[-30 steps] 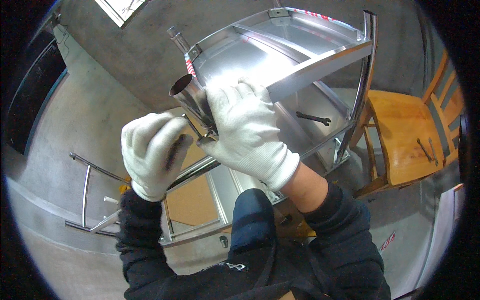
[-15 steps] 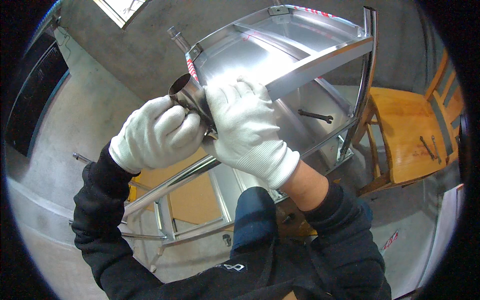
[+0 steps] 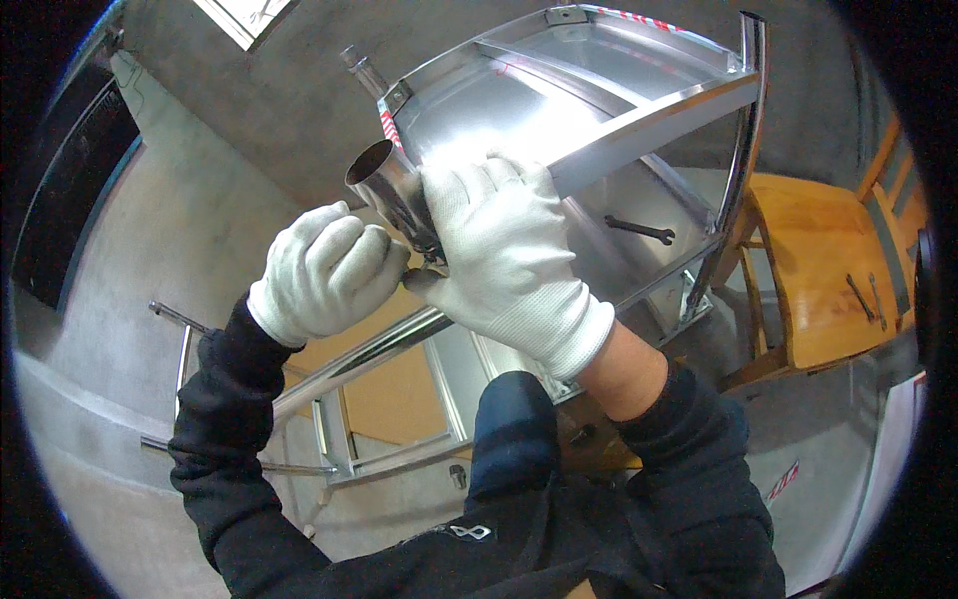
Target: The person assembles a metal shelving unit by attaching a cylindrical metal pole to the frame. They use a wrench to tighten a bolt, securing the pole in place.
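Note:
A short, shiny metal tube (image 3: pixel 392 192) with an open round end stands tilted in front of me, above the metal frame. My right hand (image 3: pixel 504 240), in a white knit glove, wraps the tube's right side, with its thumb by the lower end. My left hand (image 3: pixel 334 265), gloved the same way, is closed with curled fingers just left of that lower end. Whatever its fingertips pinch is hidden. A bit of small hardware (image 3: pixel 431 260) shows at the tube's base between the hands. Below it, a long polished rail (image 3: pixel 374 357) runs down to the left.
Beyond my hands lies a metal panel (image 3: pixel 479 110) with crossbars and a frame leg (image 3: pixel 753 50). An open-end wrench (image 3: pixel 639 230) rests on the lower panel. At right stands a wooden chair (image 3: pixel 813 240) with two wrenches on its seat. A dark panel (image 3: pixel 85 190) is at far left.
My left hand has drawn slightly away from the tube, its fingers more curled. The right hand stays on the tube. The whole view has shifted slightly.

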A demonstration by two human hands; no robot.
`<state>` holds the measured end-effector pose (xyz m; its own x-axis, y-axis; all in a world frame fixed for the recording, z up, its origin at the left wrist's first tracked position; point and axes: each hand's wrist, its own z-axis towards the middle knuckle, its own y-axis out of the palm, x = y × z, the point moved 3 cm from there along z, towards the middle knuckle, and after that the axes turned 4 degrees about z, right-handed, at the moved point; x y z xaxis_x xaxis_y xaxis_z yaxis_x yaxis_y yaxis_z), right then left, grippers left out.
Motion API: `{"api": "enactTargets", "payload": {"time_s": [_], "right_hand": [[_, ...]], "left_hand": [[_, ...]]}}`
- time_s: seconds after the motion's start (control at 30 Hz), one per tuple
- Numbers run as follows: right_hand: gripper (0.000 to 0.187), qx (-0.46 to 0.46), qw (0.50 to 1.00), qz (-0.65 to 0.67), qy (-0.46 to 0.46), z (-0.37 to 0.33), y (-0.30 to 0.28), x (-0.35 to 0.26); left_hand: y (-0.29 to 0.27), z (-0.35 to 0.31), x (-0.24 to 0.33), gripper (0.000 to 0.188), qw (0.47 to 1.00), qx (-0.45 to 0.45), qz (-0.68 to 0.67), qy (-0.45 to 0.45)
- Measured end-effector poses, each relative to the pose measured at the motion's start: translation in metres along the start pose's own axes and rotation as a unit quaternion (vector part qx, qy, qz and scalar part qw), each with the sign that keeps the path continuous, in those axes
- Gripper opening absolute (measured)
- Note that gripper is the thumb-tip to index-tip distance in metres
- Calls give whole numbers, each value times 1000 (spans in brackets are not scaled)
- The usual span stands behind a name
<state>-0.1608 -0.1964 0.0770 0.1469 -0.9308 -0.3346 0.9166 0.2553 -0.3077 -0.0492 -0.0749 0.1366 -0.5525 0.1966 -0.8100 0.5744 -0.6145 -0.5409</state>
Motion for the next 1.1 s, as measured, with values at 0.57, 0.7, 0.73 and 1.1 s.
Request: {"api": "enactTargets", "payload": {"time_s": [0.57,0.7,0.73,1.1], "right_hand": [[71,-68,995,-16,-76,-3,-7,12],[68,-51,995,-21,-81,-4,-6,13],[67,-44,995,-28,-85,-5,-7,14],[60,-115,988,22,-98,-1,-24,18]], "left_hand": [[23,-27,44,22,919,49,-237,-311],[34,-25,62,10,843,110,-346,-397],[37,-23,68,9,815,121,-380,-421],[51,-6,118,26,380,269,-697,-545]]}}
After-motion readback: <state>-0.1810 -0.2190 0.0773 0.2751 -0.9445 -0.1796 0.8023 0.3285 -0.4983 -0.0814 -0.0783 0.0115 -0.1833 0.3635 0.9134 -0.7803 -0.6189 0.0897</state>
